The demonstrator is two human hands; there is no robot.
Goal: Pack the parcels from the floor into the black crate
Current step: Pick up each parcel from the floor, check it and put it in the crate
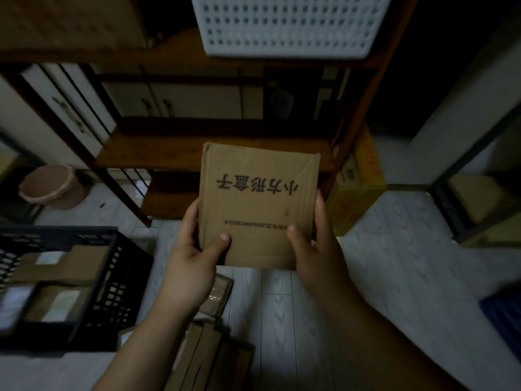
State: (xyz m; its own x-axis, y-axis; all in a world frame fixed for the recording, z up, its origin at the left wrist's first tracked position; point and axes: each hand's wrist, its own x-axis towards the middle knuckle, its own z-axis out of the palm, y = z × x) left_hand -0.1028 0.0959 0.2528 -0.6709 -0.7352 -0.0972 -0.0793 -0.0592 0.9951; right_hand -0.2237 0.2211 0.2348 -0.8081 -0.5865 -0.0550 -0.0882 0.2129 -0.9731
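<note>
One cardboard parcel [258, 204] is held up by the left hand [194, 255] and right hand [313, 249], pinched at its lower edge between thumbs in front and fingers [320, 210] curled behind. Carrying is judged the step in hand; a swing down-left of the fingers to the black crate [112, 266] is called for, where packed parcels [56, 277] lie. Loose parcels [208, 348] are seen beneath the fingers.

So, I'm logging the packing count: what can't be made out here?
Head view:
- black crate: left part cut off by the frame edge, so its parcel count is unknown.
- floor parcels: partly hidden by the left hand, cut by the bottom edge.
- held parcel: small print line too blurred to read.
</note>
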